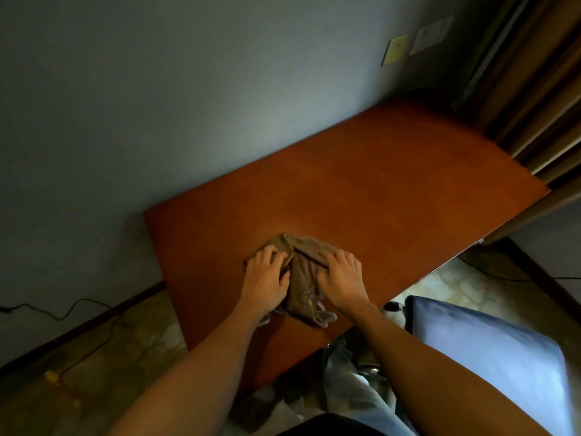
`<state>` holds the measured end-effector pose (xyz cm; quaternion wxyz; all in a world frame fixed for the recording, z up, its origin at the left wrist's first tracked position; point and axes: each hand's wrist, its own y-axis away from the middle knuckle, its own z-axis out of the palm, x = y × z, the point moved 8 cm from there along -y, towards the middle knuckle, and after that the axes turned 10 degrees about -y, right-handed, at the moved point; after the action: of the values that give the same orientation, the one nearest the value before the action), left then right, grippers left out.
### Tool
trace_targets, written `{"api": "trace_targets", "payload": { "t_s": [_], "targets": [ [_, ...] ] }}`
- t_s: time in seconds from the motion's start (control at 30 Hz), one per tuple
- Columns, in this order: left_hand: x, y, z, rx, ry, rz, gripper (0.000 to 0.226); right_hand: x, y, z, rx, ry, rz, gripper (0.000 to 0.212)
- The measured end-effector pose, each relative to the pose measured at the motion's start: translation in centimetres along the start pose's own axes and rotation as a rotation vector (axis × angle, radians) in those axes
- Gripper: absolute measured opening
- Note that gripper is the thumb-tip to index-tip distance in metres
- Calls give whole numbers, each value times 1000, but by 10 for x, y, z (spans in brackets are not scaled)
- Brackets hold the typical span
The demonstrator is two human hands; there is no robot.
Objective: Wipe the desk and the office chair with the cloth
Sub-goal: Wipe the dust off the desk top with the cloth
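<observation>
Both hands lie palm-down on a crumpled brown cloth (pixel 304 280) near the front left part of the reddish wooden bench (pixel 377 196). The left hand (pixel 267 276) covers the cloth's left edge; its fingers (pixel 271 253) are slightly spread and only gently bent, and they press the fabric down rather than pinch it. The right hand (pixel 342 280) rests just beside it on the cloth's right half, its fingers (pixel 343 258) likewise a little fanned and flat on the folds. A ridge of bunched cloth rises between the two sets of fingers and reaches just past their tips towards the wall. Behind the wrists, loose corners of the cloth trail towards the bench's near edge.

Below the right thumb, on the cloth, sits a small yellowish emblem (pixel 306 298); it cannot be read. Far beyond the right fingers, a yellow-green slip (pixel 394 50) and a white paper (pixel 431 34) are fixed to the wall, their writing too blurred to make out.

The blue office chair (pixel 490 357) stands well behind and to the right of the right fingers, off the bench's near corner. Brown curtains (pixel 528 99) hang past the bench's far right end. Left of the left fingers, down on the floor, runs a dark cable (pixel 64 314).
</observation>
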<state>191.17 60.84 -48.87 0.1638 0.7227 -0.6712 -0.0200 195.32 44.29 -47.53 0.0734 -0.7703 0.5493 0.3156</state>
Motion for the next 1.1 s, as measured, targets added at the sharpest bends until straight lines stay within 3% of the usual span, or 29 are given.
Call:
{"api": "trace_targets", "payload": {
  "t_s": [0.13,0.23,0.37,0.47,0.57,0.73,1.1],
  "targets": [
    [-7,21,58,-284,-87,73,69,6,6,53,-274,66,-65,74],
    [-13,26,85,-381,-114,88,94,15,7,89,-441,176,-80,97],
    [-15,20,101,-362,-149,113,109,24,8,115,-428,312,-103,113],
    [-19,12,108,-322,-195,136,110,34,-5,120,-321,398,-137,120],
    [-24,2,102,-204,-200,108,103,36,-16,118,-294,410,-158,113],
    [-27,-22,105,-179,-226,81,82,51,-42,114,-312,374,-121,97],
    [-18,-114,87,-116,-258,79,76,71,-115,77,-218,336,-180,86]
  ]
}}
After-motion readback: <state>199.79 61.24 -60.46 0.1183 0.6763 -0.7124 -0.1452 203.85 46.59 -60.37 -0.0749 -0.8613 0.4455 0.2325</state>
